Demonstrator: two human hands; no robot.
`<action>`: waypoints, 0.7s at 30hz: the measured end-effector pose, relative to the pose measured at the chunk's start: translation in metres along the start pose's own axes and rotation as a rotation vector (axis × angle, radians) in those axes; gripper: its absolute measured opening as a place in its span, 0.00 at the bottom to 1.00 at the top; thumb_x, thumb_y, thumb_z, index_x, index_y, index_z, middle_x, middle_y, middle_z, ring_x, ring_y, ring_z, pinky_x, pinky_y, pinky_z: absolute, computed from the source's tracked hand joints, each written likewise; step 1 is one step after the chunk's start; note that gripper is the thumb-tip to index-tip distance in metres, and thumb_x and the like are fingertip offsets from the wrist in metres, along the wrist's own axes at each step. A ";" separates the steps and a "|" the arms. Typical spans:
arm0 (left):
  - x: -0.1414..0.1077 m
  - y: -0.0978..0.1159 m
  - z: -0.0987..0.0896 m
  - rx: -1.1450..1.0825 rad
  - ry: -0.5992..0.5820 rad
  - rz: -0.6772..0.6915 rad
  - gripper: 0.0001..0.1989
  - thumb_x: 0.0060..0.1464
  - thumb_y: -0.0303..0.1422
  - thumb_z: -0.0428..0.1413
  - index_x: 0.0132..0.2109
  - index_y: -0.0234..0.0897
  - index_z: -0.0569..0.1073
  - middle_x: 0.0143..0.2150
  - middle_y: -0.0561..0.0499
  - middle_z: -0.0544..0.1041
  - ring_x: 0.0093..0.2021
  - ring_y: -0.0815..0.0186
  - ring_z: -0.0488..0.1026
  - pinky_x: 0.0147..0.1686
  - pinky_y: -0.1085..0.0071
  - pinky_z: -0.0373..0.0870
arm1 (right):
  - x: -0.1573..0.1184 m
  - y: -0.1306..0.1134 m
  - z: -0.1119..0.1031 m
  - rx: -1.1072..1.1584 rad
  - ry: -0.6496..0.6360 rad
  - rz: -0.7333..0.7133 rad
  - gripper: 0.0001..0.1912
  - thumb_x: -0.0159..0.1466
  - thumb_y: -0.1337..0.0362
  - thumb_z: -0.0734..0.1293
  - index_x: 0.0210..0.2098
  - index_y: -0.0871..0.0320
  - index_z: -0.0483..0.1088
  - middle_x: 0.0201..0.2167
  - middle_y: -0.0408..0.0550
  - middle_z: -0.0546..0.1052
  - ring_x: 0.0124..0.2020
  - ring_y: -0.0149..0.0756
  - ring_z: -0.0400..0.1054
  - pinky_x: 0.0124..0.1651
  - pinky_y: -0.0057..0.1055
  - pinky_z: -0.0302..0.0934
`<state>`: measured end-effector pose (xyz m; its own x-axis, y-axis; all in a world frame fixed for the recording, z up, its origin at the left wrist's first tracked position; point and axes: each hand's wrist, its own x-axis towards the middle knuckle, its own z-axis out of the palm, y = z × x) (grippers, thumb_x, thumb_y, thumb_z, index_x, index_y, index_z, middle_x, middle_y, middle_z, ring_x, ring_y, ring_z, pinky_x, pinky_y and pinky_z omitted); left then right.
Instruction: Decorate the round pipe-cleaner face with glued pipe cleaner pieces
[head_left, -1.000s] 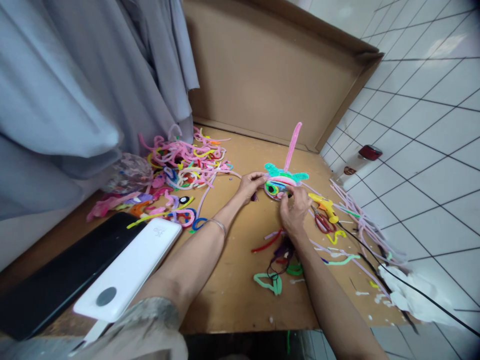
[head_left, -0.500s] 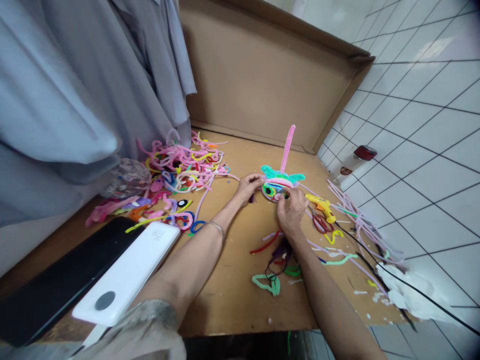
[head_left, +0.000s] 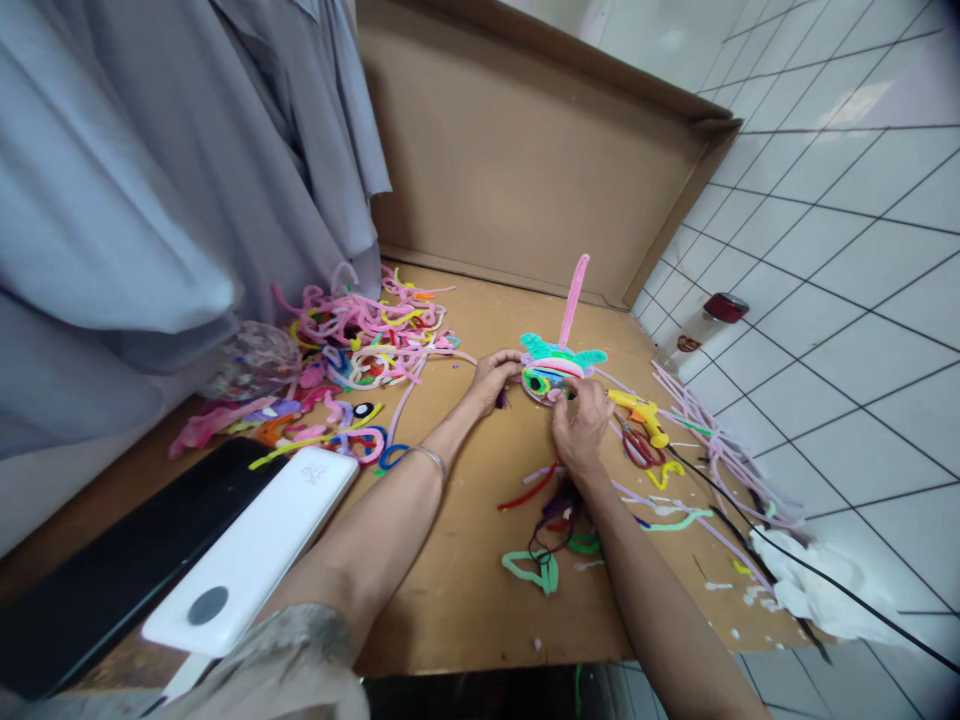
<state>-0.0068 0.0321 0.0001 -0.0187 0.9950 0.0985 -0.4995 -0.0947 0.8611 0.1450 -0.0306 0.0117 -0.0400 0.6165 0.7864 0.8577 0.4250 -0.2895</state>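
Note:
A round, colourful pipe-cleaner figure has teal ears, a green-ringed eye and a tall pink stem rising from its top. My left hand grips its left edge between thumb and fingers, with a small dark purple tassel hanging beneath. At the figure's right front, my right hand is closed, its fingertips pressed to the face and covering the eye on that side. Just right of that hand lie a yellow glue gun and red-handled scissors.
Tangled pipe cleaners heap at the back left, near a white power bank and a black slab. A cardboard panel stands behind; a red-capped bottle, pale stems and white wadding lie right.

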 end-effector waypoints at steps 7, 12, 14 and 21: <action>0.006 -0.007 -0.005 -0.039 0.021 -0.015 0.12 0.31 0.31 0.60 0.30 0.35 0.77 0.26 0.52 0.78 0.26 0.70 0.72 0.31 0.73 0.68 | 0.000 -0.001 -0.001 0.002 -0.008 0.006 0.09 0.64 0.64 0.58 0.42 0.57 0.68 0.39 0.51 0.74 0.46 0.43 0.65 0.47 0.38 0.52; 0.008 -0.008 -0.007 -0.018 0.028 -0.019 0.12 0.34 0.33 0.62 0.31 0.35 0.79 0.28 0.51 0.79 0.27 0.69 0.73 0.31 0.73 0.69 | 0.000 -0.002 -0.002 0.002 -0.016 0.015 0.10 0.64 0.64 0.58 0.42 0.57 0.68 0.40 0.51 0.74 0.46 0.43 0.65 0.47 0.38 0.52; 0.007 -0.008 -0.007 -0.025 0.024 -0.019 0.13 0.34 0.34 0.63 0.32 0.34 0.79 0.28 0.50 0.79 0.27 0.68 0.74 0.31 0.73 0.69 | 0.001 -0.002 -0.002 0.002 -0.012 0.008 0.10 0.64 0.64 0.58 0.41 0.57 0.68 0.39 0.51 0.74 0.46 0.43 0.65 0.47 0.38 0.52; 0.003 -0.004 -0.004 -0.061 0.008 -0.007 0.16 0.31 0.33 0.67 0.32 0.33 0.78 0.27 0.51 0.79 0.27 0.69 0.74 0.34 0.72 0.71 | 0.005 -0.008 -0.006 -0.025 0.029 -0.027 0.10 0.64 0.65 0.59 0.43 0.57 0.68 0.40 0.51 0.75 0.47 0.44 0.65 0.48 0.39 0.52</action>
<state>-0.0077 0.0352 -0.0052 -0.0214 0.9959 0.0882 -0.5512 -0.0854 0.8300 0.1411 -0.0349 0.0208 -0.0492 0.5855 0.8091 0.8692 0.4242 -0.2542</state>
